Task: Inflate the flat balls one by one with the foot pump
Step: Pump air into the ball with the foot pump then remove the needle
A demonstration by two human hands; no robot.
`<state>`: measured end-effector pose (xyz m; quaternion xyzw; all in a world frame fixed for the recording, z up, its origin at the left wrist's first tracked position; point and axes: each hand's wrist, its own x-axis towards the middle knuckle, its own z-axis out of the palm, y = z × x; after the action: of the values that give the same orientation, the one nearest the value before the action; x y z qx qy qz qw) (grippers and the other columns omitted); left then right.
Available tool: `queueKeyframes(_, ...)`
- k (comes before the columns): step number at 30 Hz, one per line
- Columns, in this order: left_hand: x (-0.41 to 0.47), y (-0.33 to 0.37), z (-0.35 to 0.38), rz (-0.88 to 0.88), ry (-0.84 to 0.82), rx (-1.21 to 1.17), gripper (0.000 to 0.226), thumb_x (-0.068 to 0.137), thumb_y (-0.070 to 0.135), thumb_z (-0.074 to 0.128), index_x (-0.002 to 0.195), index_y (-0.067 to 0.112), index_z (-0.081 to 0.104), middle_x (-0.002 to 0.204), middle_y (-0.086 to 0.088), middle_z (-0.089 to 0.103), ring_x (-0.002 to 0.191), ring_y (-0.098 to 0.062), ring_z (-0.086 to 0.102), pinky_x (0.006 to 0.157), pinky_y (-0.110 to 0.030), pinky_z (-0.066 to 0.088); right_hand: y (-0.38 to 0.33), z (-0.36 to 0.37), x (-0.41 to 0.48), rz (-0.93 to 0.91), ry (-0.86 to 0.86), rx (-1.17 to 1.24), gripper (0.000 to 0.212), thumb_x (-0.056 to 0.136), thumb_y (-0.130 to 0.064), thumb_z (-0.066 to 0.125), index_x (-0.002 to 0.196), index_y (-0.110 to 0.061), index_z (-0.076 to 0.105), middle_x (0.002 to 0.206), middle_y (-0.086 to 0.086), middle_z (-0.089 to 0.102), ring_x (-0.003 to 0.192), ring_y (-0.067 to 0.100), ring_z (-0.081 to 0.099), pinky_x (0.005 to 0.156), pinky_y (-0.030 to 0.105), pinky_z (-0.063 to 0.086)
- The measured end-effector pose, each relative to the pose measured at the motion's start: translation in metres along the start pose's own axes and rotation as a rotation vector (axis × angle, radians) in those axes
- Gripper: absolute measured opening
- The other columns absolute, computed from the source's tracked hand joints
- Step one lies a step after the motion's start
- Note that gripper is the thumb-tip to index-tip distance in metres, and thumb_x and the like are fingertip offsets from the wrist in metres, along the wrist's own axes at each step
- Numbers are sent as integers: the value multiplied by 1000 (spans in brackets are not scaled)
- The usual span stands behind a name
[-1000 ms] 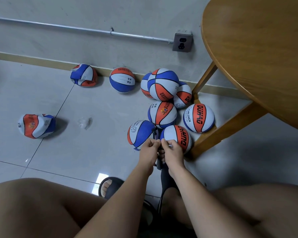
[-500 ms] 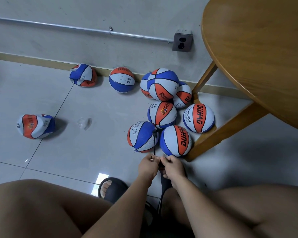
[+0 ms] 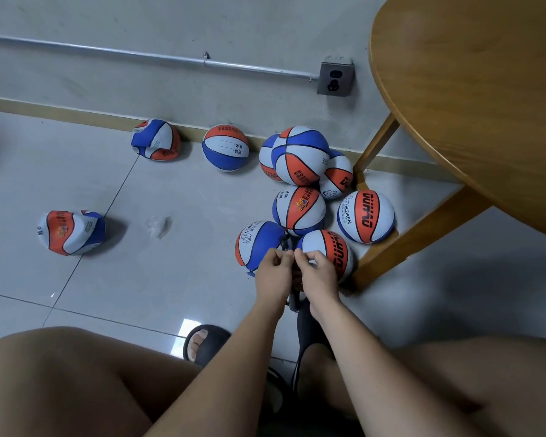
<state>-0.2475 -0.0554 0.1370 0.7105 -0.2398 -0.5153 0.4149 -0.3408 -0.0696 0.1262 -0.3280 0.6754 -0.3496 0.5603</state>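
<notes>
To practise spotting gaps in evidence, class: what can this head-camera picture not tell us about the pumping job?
Foot pump: head view, only a dark bit shows between the wrists; arms cover the rest.
Hose tip: head view, buried in the curled fingers of left hand and right hand.
Table: head view, cut by top and right edges.

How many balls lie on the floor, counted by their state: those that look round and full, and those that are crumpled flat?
Round balls: 8 (one is partly hidden behind the stacked ball)
Crumpled flat balls: 2
Total: 10
</notes>
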Motion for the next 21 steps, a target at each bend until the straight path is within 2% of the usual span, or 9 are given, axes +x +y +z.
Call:
queueKeyframes(2,-1,-7,0,-21,-5,7,23,104,30,63,95,9,62,79,4,73,67,-4,66,60,-20,49,6,-1,-2,18,3,7,27,103,-40,70,95,-14,66,80,16,76,65,39,69,59,51,57)
queueKeyframes(5,0,-16,-1,-50,-25,59,24,104,32,63,100,9,64,87,0,76,75,-11,68,66,-26,50,17,-4,-2,58,-4,-8,26,103,-40,69,95,-15,65,75,19,73,57,31,62,55,47,49)
queueKeyframes(10,-3,-31,0,-86,-61,113,22,105,31,61,100,10,64,88,-6,76,66,-16,65,51,-27,51,40,-10,-1,104,-15,-68,25,101,-43,71,90,-21,69,79,13,75,61,28,67,55,43,57)
queueKeyframes(13,-2,-43,-1,-107,-68,189,23,104,35,60,99,13,63,89,-2,75,76,-18,67,61,-27,52,51,-15,-1,136,-17,-103,24,101,-43,72,93,-20,72,82,9,77,65,23,70,53,32,55)
queueKeyframes(15,-2,-51,-2,-131,-81,224,23,103,37,60,97,16,63,90,-1,76,85,-21,72,72,-32,57,61,-19,0,182,-41,-105,24,100,-46,73,96,-22,74,84,4,79,68,23,75,53,29,51)
queueKeyframes(17,-3,-59,-4,-163,-94,248,22,103,39,61,96,18,64,92,-1,77,91,-22,73,79,-35,58,71,-21,0,221,-57,-98,23,99,-45,74,100,-22,74,85,7,80,63,20,72,52,27,50)
queueKeyframes(21,-3,-69,-6,-204,-102,307,25,104,36,63,100,12,64,95,6,78,93,-18,71,74,-29,53,79,-25,-4,255,-43,-159,18,102,-37,73,100,-20,74,84,6,79,50,8,65,50,21,50)
